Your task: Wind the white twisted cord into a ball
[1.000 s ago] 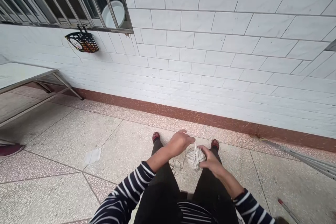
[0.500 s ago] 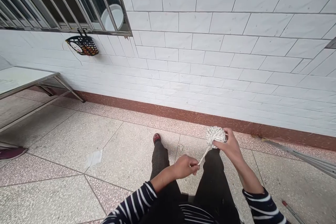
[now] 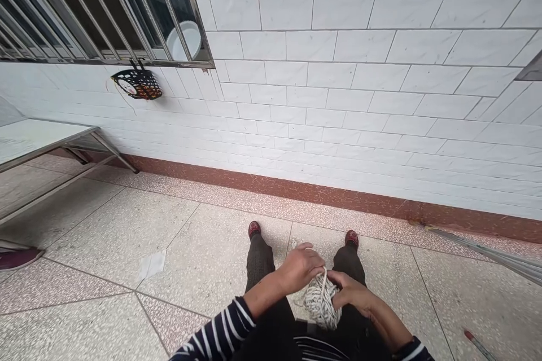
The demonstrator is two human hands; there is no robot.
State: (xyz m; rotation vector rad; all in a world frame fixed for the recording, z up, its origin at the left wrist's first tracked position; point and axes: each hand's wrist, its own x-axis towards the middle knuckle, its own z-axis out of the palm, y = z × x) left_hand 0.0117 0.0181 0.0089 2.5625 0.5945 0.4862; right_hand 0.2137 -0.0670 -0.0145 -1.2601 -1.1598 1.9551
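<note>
A ball of off-white and grey cord (image 3: 320,303) hangs between my knees, close to my body. My right hand (image 3: 353,293) grips its right side, thumb and fingers on the windings. At the top of the ball, my left hand (image 3: 300,265) is closed on a strand of the cord, which runs up over the ball to its fingers. Some fingertips of the left hand are hidden behind the strand and the ball. A little loose cord (image 3: 294,243) shows on the floor beyond my left hand.
A white-topped table (image 3: 46,138) stands at the left by the tiled wall. A black basket (image 3: 138,84) hangs from the window bars. White paper (image 3: 152,264) lies on the floor. Thin poles (image 3: 474,243) and a red-tipped stick (image 3: 476,341) are at the right.
My right hand has brought the cord ball down and left, nearer my body. My left hand has moved slightly up and right, so the strand between the hands is shorter.
</note>
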